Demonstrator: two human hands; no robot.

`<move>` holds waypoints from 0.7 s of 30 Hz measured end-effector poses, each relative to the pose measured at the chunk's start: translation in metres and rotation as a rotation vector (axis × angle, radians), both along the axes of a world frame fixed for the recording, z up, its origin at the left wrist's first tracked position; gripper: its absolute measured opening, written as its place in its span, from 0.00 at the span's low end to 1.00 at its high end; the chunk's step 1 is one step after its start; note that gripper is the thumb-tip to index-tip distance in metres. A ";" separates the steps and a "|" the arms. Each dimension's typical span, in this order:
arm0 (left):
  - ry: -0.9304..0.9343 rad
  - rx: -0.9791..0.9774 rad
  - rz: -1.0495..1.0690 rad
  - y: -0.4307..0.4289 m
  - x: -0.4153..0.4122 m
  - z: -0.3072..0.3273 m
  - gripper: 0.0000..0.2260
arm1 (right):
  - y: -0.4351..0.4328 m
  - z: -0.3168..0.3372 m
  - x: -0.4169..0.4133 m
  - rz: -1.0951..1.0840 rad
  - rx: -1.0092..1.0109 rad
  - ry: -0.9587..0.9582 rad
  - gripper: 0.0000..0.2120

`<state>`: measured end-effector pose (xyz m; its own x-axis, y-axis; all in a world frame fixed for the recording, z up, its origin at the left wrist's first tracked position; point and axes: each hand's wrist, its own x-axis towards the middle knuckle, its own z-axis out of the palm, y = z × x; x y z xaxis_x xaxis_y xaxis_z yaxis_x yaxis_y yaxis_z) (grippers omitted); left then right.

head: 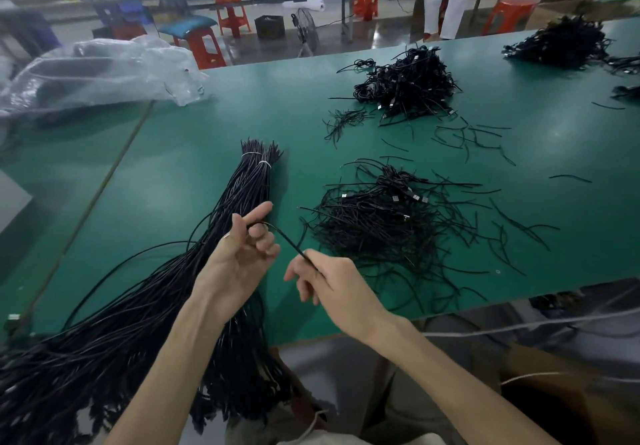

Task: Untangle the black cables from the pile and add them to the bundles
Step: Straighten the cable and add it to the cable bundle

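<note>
One cable (pixel 289 242) is pinched at its ends by left hand (pixel 239 257) and right hand (pixel 332 281); two tied bundles (pixel 249 184) are laid left, three piles (pixel 381 226) right and far.

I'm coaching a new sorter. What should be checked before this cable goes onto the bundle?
1. Cable gripped at both ends of the stretch, by left hand and right hand: ok.
2. Cable free of the pile: cannot tell, its ends are hidden by the hands.
3. Bundle close beyond the left hand: ok.
4. Ties around the bundle's far end: ok.
5. Bundle strands lying together: not ok, one loop bows out to the left.
</note>
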<state>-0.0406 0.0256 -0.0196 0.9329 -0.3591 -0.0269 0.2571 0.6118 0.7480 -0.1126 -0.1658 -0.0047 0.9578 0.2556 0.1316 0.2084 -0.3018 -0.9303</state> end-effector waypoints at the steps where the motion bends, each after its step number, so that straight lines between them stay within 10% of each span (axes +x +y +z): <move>1: 0.047 -0.074 0.000 -0.005 -0.003 0.000 0.28 | 0.002 -0.002 -0.001 0.021 -0.014 0.002 0.17; 8: 0.309 -0.423 0.011 -0.030 -0.019 0.016 0.11 | 0.007 -0.016 -0.011 0.049 0.011 0.046 0.22; 21: 0.200 -0.157 -0.221 -0.013 -0.021 0.038 0.15 | -0.005 -0.029 -0.007 0.081 0.036 0.152 0.23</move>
